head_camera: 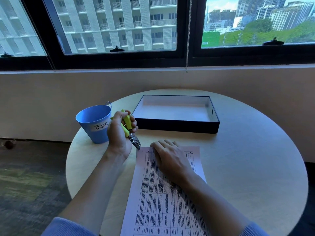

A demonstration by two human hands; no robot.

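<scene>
The left hand (119, 133) is clenched round a green-handled plier tool (127, 122), squeezing both handles. The tool's metal nose points down at the far left corner of the printed sheet (163, 201). Whether the nose bites the paper or anything on it is too small to tell. The right hand (170, 157) lies flat and relaxed on the upper part of the sheet, fingers straight, pressing it to the round table (247, 167). The sheet carries a grid of text too blurred to read, and its near end is cut off by the bottom edge of the view. Just beyond the left hand stands a blue bucket (92, 121) with a label (100, 127) reading "Trash". Only its inner wall shows, and the bottom is hidden by the rim. Farther back, to the right, sits a black tray (175, 127), its pale floor showing from wall to wall. Blue sleeves (68, 227) are cropped at the lower corners.
</scene>
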